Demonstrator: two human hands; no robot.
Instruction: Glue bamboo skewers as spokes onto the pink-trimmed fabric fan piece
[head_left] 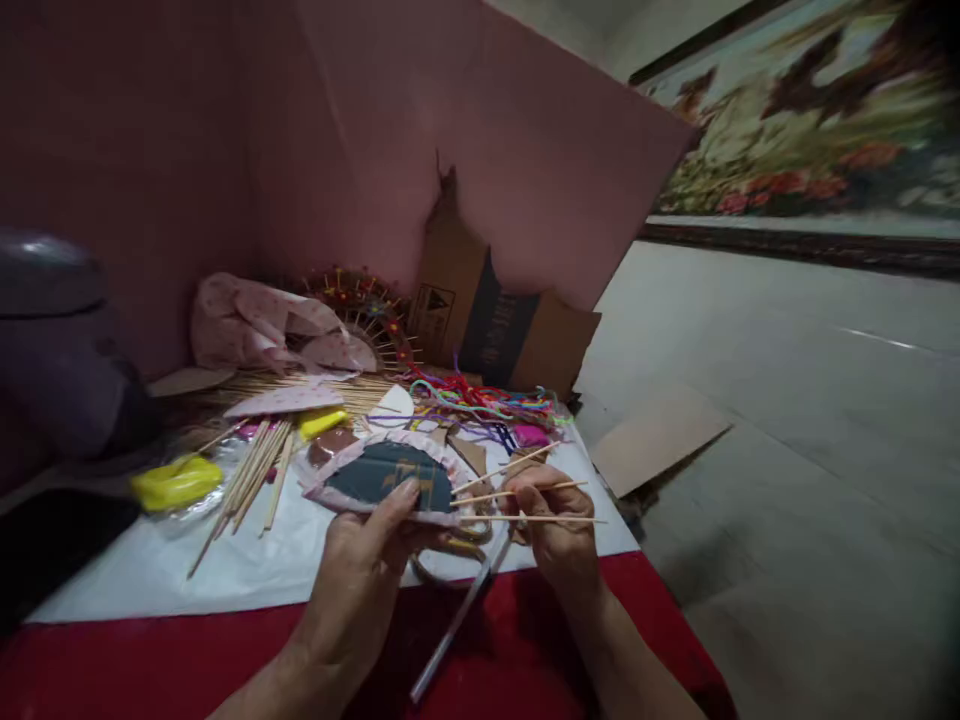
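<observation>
My left hand (375, 545) grips a half-round cardboard piece (367, 475), thumb on its dark face, fingers hidden beneath. Gathered pale pink fabric (450, 455) edges the piece. Three thin wooden sticks fan out from its right end: an upper stick (517, 463), a middle stick (487, 498) and a lower stick (540, 519). With thumb and fingers closed, my right hand (555, 515) pinches the middle stick; the lower one passes across its fingers. Under the hands lies what looks like scissors with looped handles (442, 575), and a long silvery rod (457, 630) slants over the table edge.
Loose wooden sticks (259, 465) and a yellow packet (180, 483) lie on the left. Behind are coloured pipe cleaners (487, 395), pink fabric (255, 320), a decorated stick-rimmed piece (375, 310) and upright torn cardboard (457, 290). A white sheet (247, 575) covers red cloth (165, 660).
</observation>
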